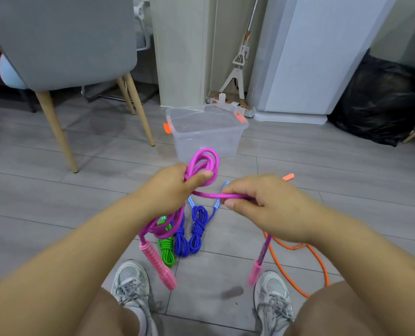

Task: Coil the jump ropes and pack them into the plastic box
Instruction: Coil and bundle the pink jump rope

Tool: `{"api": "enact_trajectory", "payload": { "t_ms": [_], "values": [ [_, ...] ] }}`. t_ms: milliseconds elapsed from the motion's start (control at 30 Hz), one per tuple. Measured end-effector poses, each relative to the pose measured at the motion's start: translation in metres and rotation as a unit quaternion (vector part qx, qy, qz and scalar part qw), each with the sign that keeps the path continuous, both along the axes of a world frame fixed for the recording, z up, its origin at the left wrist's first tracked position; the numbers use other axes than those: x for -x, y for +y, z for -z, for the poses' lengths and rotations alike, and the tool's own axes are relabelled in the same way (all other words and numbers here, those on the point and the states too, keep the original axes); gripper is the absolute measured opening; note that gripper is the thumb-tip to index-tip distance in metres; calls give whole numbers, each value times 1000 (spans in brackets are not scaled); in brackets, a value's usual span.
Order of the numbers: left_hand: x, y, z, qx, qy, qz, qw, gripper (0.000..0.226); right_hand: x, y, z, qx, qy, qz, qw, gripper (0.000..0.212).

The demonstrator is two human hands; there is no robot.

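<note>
Left hand (170, 187) grips a coil of the pink jump rope (204, 161), its loops pointing away from the person toward the plastic box (201, 144), which stands open-topped on the floor (56, 190) just beyond. Right hand (267, 204) pinches a strand stretched roughly level between the hands. Both pink handles (158, 265) hang downward over the floor. Below lie bundled blue rope (194, 236), green rope (166, 253), partly hidden by pink loops, and loose orange rope (320, 267), partly hidden by the right arm and leg.
</note>
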State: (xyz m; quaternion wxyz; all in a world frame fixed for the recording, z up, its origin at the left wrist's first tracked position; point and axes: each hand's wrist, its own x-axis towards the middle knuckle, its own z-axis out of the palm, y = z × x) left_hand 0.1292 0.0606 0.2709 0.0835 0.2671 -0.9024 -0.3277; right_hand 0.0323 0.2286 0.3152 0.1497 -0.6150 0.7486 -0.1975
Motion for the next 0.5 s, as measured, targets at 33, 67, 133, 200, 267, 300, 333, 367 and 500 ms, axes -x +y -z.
{"api": "enact_trajectory", "payload": {
  "t_ms": [33, 67, 133, 200, 267, 300, 333, 367, 500],
  "values": [
    [-1, 1, 2, 5, -15, 39, 999, 50, 3, -1, 1, 36, 1, -2, 999, 14],
    [-2, 3, 3, 7, -24, 72, 997, 52, 7, -3, 2, 68, 10, -1, 998, 16],
    [-4, 8, 5, 5, -27, 120, 992, 52, 14, -9, 4, 110, 32, 2, 993, 22],
    [-7, 12, 5, -21, -15, 147, 989, 50, 20, -14, 5, 136, 27, 15, 990, 20],
    [-9, 15, 3, -67, 9, 155, 986, 50, 26, -18, 4, 151, 12, 33, 988, 16],
    [-9, 17, 1, -84, 13, 159, 984, 49, 28, -20, 4, 151, 7, 42, 988, 14],
    [-9, 19, 0, -84, 6, 169, 982, 47, 29, -22, 4, 149, 0, 48, 988, 11],
    [-8, 21, -2, -59, -11, 185, 981, 42, 29, -24, 4, 148, -13, 54, 987, 8],
    [-6, 33, 3, 85, -79, 246, 962, 25, 28, -30, 5, 132, -80, 72, 985, 13]
  ]
}}
